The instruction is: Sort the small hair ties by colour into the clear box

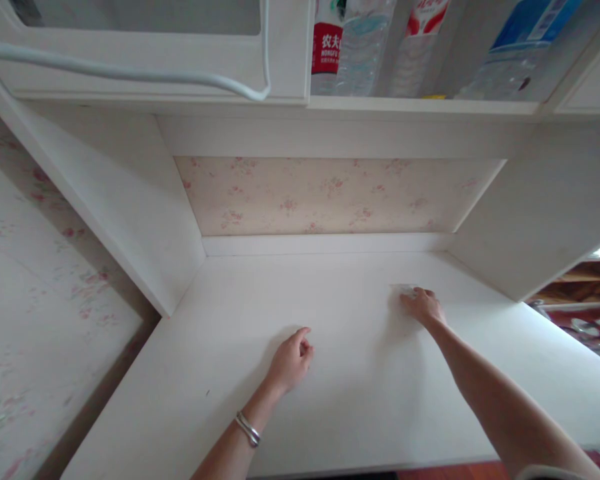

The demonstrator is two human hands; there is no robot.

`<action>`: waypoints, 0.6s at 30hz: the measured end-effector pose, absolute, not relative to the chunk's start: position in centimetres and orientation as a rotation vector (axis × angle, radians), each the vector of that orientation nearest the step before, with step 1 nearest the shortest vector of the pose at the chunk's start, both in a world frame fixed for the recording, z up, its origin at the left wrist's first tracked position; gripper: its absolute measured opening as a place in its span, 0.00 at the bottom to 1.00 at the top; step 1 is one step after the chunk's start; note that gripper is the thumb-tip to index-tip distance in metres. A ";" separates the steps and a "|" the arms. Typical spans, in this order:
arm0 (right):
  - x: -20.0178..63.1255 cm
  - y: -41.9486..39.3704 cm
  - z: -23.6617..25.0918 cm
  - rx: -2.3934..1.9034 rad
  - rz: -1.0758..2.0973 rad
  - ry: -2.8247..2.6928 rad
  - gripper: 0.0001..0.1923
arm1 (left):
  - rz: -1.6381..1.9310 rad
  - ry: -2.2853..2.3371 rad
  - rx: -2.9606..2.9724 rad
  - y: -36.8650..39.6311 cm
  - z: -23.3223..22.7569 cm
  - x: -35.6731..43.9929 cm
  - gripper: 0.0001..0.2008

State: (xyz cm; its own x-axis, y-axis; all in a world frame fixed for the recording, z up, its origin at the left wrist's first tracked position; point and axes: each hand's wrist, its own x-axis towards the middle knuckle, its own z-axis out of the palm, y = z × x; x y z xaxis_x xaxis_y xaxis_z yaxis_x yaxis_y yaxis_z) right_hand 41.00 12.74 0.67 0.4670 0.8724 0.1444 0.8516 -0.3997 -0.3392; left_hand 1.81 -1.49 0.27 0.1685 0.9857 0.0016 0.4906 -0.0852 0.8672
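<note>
My right hand [423,305] is pressed to the white desktop [350,413], on its right side towards the back. Its fingers are closed over a thin white wipe [401,288], and only a pale edge of the wipe shows beyond the fingertips. My left hand [291,360] hovers over or rests on the middle of the same surface; which of the two I cannot tell. Its fingers are loosely curled with a gap between them, and nothing shows inside. A silver bracelet [248,429] circles the left wrist.
Overhead runs a white cabinet with an open shelf [425,105] of plastic bottles [365,50]. A white cable [130,72] hangs across its door. Side panels [130,200] stand left and right. A small dark mark [208,393] lies on the desktop's left.
</note>
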 end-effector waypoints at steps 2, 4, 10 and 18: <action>40.6 12.6 1.1 -2.358 0.072 -1.477 0.32 | 0.831 1.422 1.694 -1.5 0.3 1.9 0.21; 39.2 12.1 1.9 -2.292 -0.059 -1.489 0.34 | 0.834 1.420 1.695 -1.5 0.5 1.9 0.21; 28.2 7.4 3.2 -1.835 0.417 -1.539 0.26 | 0.830 1.437 1.717 -1.0 0.9 2.1 0.14; 14.7 -2.4 0.4 -1.461 0.734 -2.033 0.21 | 0.884 1.345 1.867 -1.5 0.9 1.9 0.13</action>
State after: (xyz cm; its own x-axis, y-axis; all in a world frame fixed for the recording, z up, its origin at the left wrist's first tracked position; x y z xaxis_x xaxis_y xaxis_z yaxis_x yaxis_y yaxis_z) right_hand 14.70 -2.37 0.35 -0.2777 0.9552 0.1022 0.6699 0.2688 -0.6921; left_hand 1.91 -1.54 0.87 0.2413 0.9600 0.1418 0.5110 -0.2499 0.8225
